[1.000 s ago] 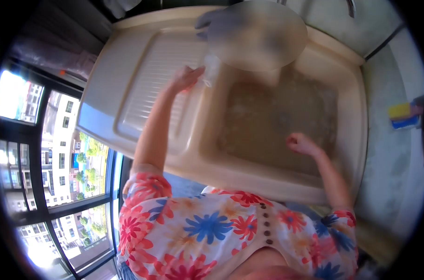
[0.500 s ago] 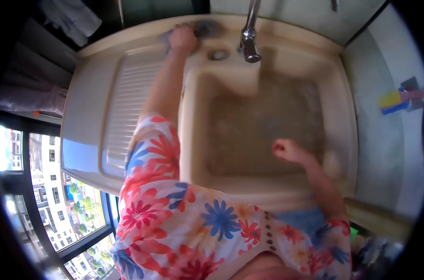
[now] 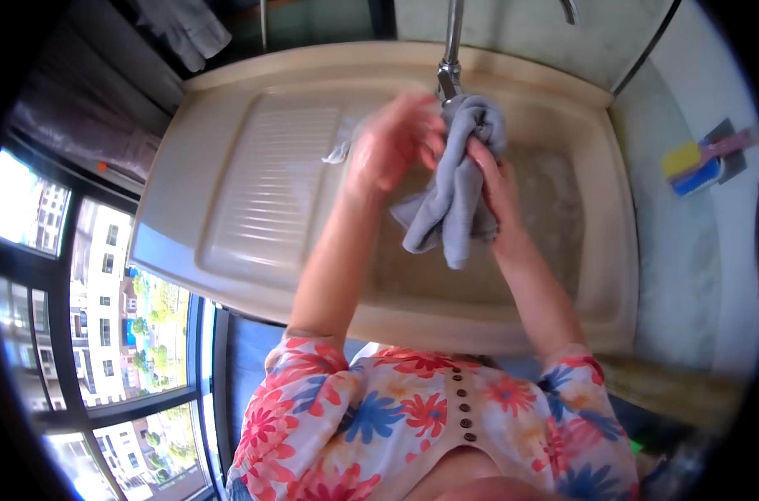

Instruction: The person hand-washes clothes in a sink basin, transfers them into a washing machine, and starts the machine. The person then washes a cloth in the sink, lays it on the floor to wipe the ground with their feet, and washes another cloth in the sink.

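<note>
A grey cloth (image 3: 454, 184), bunched and twisted, hangs over the sink basin (image 3: 413, 305), just below the faucet (image 3: 449, 75). My right hand (image 3: 494, 188) grips its right side, thumb in front. To the left of the cloth, my left hand (image 3: 396, 142) is raised with its fingers apart and blurred by motion. Its fingertips are close to the cloth, and nothing shows in the palm. Murky water lies in the basin.
Left of the basin is a ribbed washboard (image 3: 271, 184) with a small whitish scrap (image 3: 337, 153) at its edge. Brushes (image 3: 701, 163) hang on the right wall. Clothes (image 3: 183, 29) hang at the upper left, above a window (image 3: 129, 309).
My left hand has come from the back ledge toward the faucet. The grey cloth is now off the ledge and over the basin, in my right hand, which has moved up.
</note>
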